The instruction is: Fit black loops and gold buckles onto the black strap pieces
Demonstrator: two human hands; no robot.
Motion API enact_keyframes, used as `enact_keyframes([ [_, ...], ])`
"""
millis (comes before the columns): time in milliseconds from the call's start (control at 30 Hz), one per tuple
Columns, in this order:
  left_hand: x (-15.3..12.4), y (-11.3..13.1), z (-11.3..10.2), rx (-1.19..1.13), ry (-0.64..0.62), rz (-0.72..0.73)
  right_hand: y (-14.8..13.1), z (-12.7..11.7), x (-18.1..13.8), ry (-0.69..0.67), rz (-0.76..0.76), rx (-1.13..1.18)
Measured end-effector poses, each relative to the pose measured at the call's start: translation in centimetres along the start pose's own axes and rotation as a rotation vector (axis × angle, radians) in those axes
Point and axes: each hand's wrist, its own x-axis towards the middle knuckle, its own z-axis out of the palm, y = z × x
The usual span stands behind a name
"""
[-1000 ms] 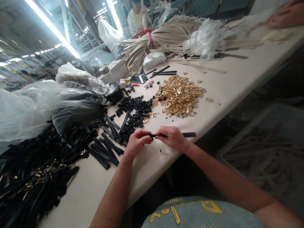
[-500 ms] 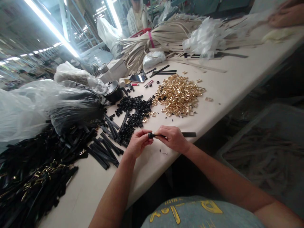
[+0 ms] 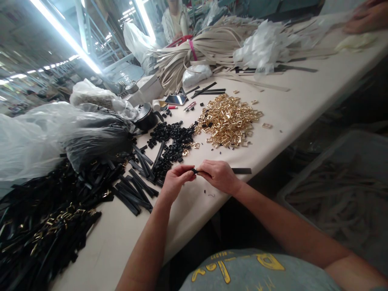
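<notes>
My left hand (image 3: 177, 180) pinches a small black piece, apparently a strap loop (image 3: 194, 171), between thumb and fingers; most of it is covered. Right beside it, my right hand (image 3: 220, 176) is closed around a black strap (image 3: 242, 171). One end of the strap sticks out past the right hand toward the table edge, and its other end meets the loop between my fingertips. Just beyond my hands lie a pile of black loops (image 3: 174, 155) and a heap of gold buckles (image 3: 228, 121).
Loose black straps (image 3: 133, 194) lie left of my hands, with a mass of buckled straps (image 3: 54, 230) farther left. Behind are a dark lidded pot (image 3: 145, 117), a phone (image 3: 176, 100) and beige straps (image 3: 209, 44). A plastic bin (image 3: 336, 190) stands below the table; another person's hand (image 3: 363, 18) rests far right.
The fingers of my left hand have closed further over the black loop, so less of it shows. My right hand and the strap have barely moved.
</notes>
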Motion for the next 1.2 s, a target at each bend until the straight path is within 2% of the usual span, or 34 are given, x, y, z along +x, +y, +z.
enact_keyframes([
  [267, 0.2, -0.7, 1.4, -0.166, 0.08, 0.033, 0.2, -0.2, 0.2, 0.043, 0.124, 0.21],
  [367, 0.2, -0.8, 2.0, -0.214, 0.067, 0.038, 0.1, -0.3, 0.2, 0.065, 0.141, 0.25],
  [633, 0.2, -1.0, 1.8, -0.096, 0.06, 0.161, 0.1, -0.5, 0.2, 0.043, 0.156, 0.293],
  [700, 0.1, -0.8, 1.5, -0.094, 0.08, 0.155, 0.1, -0.5, 0.2, 0.047, 0.23, 0.266],
  [800, 0.1, -0.9, 1.5, -0.11, 0.099, 0.122, 0.1, -0.3, 0.2, 0.082, 0.311, 0.101],
  [900, 0.1, -1.2, 2.1, -0.082, 0.069, 0.11, 0.1, 0.2, 0.0, 0.081, 0.27, -0.002],
  [1033, -0.1, -1.3, 3.1, 0.034, 0.002, 0.098, 0.0, 0.6, -0.3, 0.066, 0.173, -0.023],
  [1200, -0.4, -0.7, 2.4, 0.116, -0.007, 0.114, -0.3, 0.2, -0.1, 0.099, 0.17, -0.014],
])
